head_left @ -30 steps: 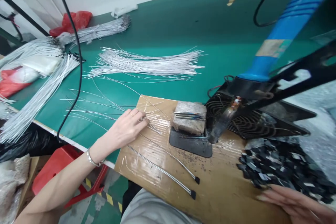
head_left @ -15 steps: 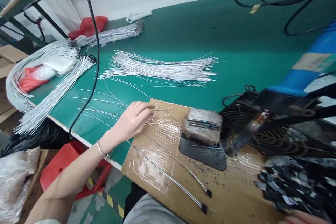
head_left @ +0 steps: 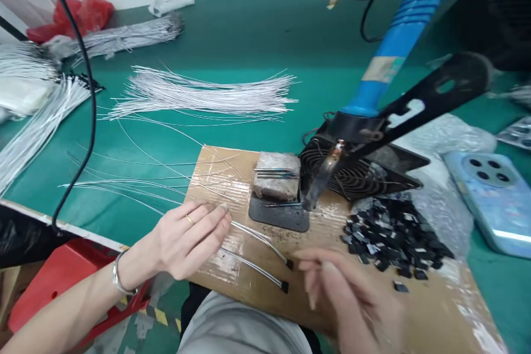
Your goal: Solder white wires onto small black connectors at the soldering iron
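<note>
My left hand [head_left: 194, 239] rests low over the cardboard, its fingers closed together on thin white wires [head_left: 253, 232] that run out from under the fingertips. Those wires end in a small black piece [head_left: 289, 264]. Nearer my body lies a second wire pair [head_left: 255, 266], also tipped with a black piece [head_left: 284, 286]. My right hand [head_left: 352, 298] is motion-blurred, its fingertips just right of the black ends; whether it holds anything is unclear. Loose white wires [head_left: 124, 182] trail left from my left hand across the green table.
A blue-handled soldering iron [head_left: 375, 77] slants over a grey block [head_left: 277, 182] and a round black fan grille [head_left: 348, 171]. Many small black pieces [head_left: 394, 238] lie heaped at right, beside a blue phone [head_left: 493, 199]. A white wire bundle [head_left: 207, 91] lies behind; a black cable [head_left: 85, 66] hangs left.
The view has swung right. My left hand has come nearer along the cardboard, onto the wires. My right hand has moved from beside the black pieces to the wires' black ends.
</note>
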Motion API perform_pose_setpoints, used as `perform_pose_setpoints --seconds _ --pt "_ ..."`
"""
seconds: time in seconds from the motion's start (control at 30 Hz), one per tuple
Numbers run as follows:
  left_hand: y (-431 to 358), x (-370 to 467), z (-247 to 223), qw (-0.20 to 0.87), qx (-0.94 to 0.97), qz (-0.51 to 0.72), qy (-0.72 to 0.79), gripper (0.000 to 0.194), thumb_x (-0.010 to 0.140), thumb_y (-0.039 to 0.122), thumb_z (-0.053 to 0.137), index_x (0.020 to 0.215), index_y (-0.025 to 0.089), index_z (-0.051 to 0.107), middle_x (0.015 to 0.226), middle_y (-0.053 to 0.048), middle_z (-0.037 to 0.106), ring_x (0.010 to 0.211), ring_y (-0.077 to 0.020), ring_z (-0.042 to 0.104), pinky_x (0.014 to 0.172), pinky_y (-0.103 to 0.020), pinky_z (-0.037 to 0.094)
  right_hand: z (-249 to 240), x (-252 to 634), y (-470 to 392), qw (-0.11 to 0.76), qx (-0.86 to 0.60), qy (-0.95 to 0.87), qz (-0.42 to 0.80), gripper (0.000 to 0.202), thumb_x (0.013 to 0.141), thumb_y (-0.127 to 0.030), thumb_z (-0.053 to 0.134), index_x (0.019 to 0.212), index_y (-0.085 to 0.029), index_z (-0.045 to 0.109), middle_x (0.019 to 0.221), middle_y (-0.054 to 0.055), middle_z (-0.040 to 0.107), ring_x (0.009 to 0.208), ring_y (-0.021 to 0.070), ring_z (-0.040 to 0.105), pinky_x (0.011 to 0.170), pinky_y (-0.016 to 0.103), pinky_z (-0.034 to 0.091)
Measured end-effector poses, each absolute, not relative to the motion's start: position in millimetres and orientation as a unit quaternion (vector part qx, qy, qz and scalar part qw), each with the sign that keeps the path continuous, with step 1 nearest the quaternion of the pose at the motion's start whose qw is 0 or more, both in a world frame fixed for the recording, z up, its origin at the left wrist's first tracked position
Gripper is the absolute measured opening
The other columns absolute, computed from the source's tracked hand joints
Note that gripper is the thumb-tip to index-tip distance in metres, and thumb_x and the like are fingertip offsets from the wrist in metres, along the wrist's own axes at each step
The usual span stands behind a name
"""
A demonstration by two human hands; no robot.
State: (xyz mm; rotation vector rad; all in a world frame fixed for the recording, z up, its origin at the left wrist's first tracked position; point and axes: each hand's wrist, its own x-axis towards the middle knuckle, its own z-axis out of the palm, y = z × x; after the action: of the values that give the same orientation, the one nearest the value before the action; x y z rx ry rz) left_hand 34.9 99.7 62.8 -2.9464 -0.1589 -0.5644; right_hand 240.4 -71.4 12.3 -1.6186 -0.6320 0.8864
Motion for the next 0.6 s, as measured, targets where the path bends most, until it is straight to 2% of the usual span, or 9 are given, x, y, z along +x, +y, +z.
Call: perform_pose_setpoints --seconds 0.13,0.33,0.43,0.5,0.6 --pt "90.2 40.1 63.1 0.059 -0.980 -0.184 -0.043 0.038 0.103 0.007 0.031 0.103 0.008 0.069 0.099 -0.015 0.080 0.094 -0.0229 0.075 0.089 -0.034 0.057 26.4 222.6 -45.3 0.525 -0.616 -0.287 0.512 0.046 0.093 -0.060 0.058 0.083 -0.018 0.072 0.061 -0.002 0.052 0.048 0.0094 0.041 0.046 0.025 0.029" --pt "86.3 42.0 56.3 0.041 -0.978 -0.204 -0.015 0.028 0.096 0.004 0.040 0.099 0.005 0.068 0.096 -0.018 0.080 0.089 -0.0261 0.076 0.084 -0.037 0.058 21.7 223.3 -41.4 0.506 -0.590 -0.232 0.585 0.041 0.089 -0.051 0.068 0.067 -0.019 0.055 0.057 -0.008 0.034 0.048 0.0060 0.023 0.046 0.024 0.018" --pt "79.6 42.3 51.9 -0.007 -0.974 -0.223 -0.043 0.019 0.089 0.004 0.051 0.101 0.008 0.066 0.094 -0.016 0.079 0.079 -0.0240 0.072 0.073 -0.035 0.056 18.0 226.7 -43.2 0.523 -0.583 -0.286 0.552 0.037 0.094 -0.042 0.064 0.067 -0.019 0.054 0.062 -0.005 0.040 0.054 0.0077 0.032 0.050 0.023 0.023" --pt "71.2 44.3 52.1 -0.098 -0.962 -0.225 -0.117 0.025 0.082 0.005 0.057 0.106 0.011 0.062 0.089 -0.011 0.076 0.074 -0.0219 0.067 0.068 -0.034 0.054 15.5 231.6 -45.0 0.521 -0.578 -0.371 0.507 0.033 0.097 -0.034 0.060 0.069 -0.019 0.055 0.067 -0.004 0.046 0.060 0.0094 0.041 0.054 0.023 0.029" --pt "56.4 51.4 58.8 -0.274 -0.927 -0.158 -0.200 0.033 0.086 0.010 0.054 0.118 0.015 0.057 0.091 -0.007 0.070 0.082 -0.0218 0.065 0.078 -0.036 0.053 13.2 240.5 -48.6 0.495 -0.555 -0.498 0.446 0.023 0.098 -0.022 0.057 0.076 -0.020 0.057 0.071 -0.003 0.050 0.063 0.0102 0.047 0.056 0.022 0.034"
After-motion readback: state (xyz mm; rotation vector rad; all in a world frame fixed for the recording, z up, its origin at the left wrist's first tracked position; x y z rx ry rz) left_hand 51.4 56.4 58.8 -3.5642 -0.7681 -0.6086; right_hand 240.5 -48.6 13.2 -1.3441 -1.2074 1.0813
